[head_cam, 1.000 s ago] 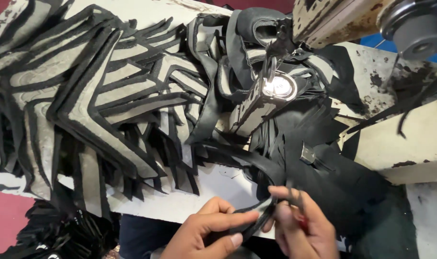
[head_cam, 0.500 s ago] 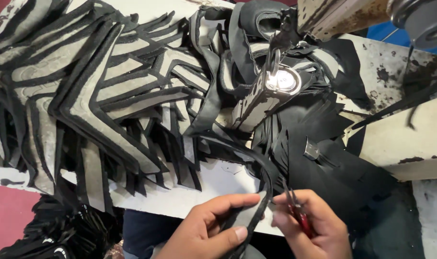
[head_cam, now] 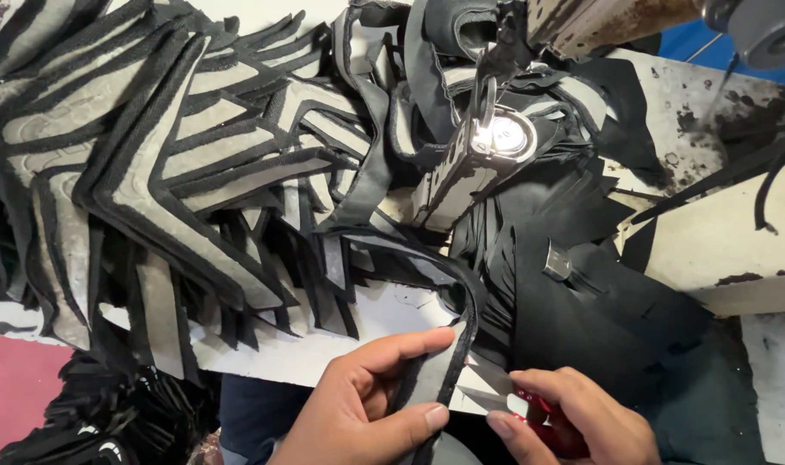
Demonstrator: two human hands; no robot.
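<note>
My left hand (head_cam: 371,405) pinches a black-edged grey fabric piece (head_cam: 427,383) between thumb and fingers at the bottom centre. A black strap (head_cam: 461,284) runs from this piece up toward the sewing machine. My right hand (head_cam: 573,422) sits just to the right, closed around small red-handled snips (head_cam: 539,409), whose tip lies close to the piece's edge. The sewing machine's post with a lit lamp (head_cam: 496,138) stands above, near the top centre.
A big spread of grey and black chevron-shaped cut pieces (head_cam: 151,172) covers the white table (head_cam: 324,353) at left. Black fabric pieces (head_cam: 599,301) are heaped right of the machine. More dark pieces (head_cam: 91,422) hang below the table's front edge at left.
Both hands have shifted slightly; the left hand now grips the fabric piece flatter, and the right hand with the snips has come closer to its edge. The view moved in.
</note>
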